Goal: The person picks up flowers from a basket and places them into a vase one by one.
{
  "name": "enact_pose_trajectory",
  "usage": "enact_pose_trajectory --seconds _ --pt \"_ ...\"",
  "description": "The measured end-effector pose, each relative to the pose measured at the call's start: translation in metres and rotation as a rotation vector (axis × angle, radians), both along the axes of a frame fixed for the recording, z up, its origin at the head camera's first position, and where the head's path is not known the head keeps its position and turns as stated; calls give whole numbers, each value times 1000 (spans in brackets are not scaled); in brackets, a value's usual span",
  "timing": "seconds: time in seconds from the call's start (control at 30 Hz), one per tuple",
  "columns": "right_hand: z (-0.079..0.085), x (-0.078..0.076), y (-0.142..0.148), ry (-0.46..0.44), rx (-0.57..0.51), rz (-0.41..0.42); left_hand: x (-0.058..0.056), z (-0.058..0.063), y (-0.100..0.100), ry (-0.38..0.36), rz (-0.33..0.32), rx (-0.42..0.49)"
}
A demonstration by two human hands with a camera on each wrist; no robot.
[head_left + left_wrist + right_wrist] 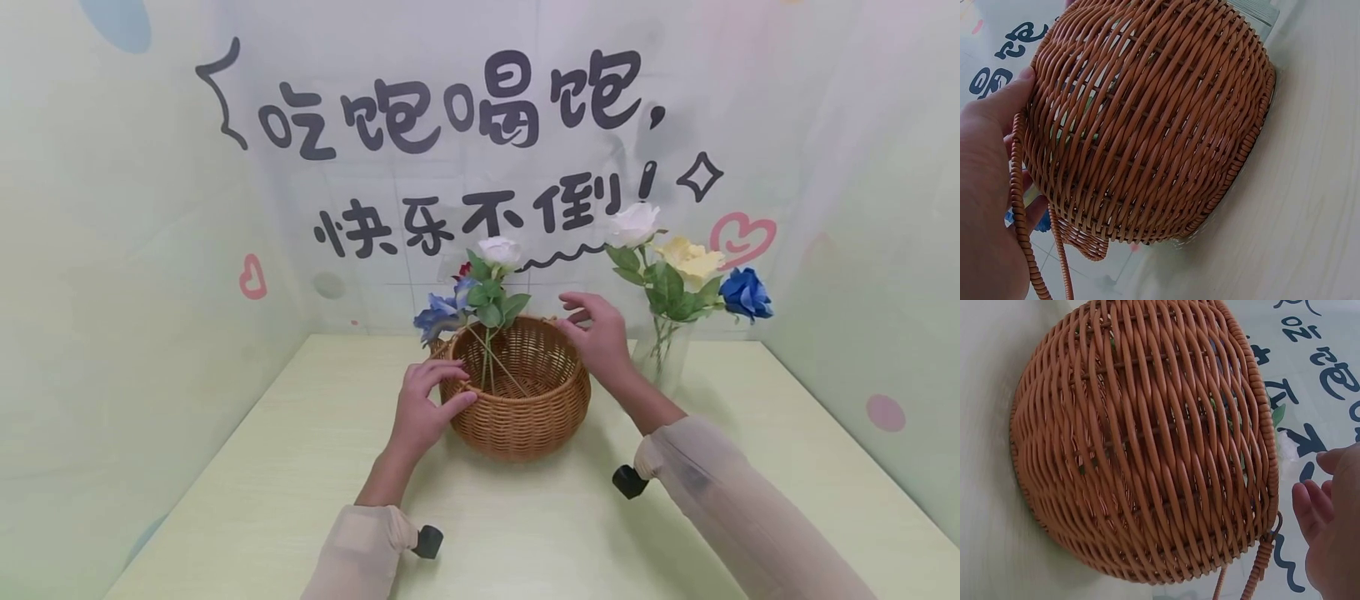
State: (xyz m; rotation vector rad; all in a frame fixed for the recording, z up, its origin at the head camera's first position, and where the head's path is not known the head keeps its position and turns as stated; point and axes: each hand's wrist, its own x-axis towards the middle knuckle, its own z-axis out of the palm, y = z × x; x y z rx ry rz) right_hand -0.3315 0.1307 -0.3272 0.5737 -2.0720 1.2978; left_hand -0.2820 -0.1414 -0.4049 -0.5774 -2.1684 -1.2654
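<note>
A round brown wicker basket [517, 425] stands on the table, with white, blue and red artificial flowers [487, 292] leaning out of its left side. At its left rim, my left hand [427, 404] holds the edge, thumb on the near side and fingers across the rim. In the left wrist view, the thumb lies on the rim and the wrapped handle [1019, 206] hangs beside the palm. My right hand [600, 337] hovers by the right rim, fingers loosely bent with nothing in them. The right wrist view has its fingertips beside the rim, apart from the weave.
To the right behind my right hand is a clear vase [663, 358] holding a white rose [636, 223], a yellow flower [690, 260] and a blue rose [746, 293]. Printed sheet walls [480, 50] close in the pale table [517, 533] at the back and both sides.
</note>
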Motion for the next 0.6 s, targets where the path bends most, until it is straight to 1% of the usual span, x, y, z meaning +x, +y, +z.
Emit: enact_pose_trajectory --seconds 0.17,0.3,0.43,0.6 --pt "4 -1 -12 -110 -14 76 -1 0 -1 0 3 5" --pt "4 -2 -23 -205 3 116 -1 0 -1 5 1 6" --pt "5 -3 -33 -271 17 179 -1 -1 -1 7 -4 5" --pt "7 -3 -43 -337 35 226 0 -1 0 6 1 0"
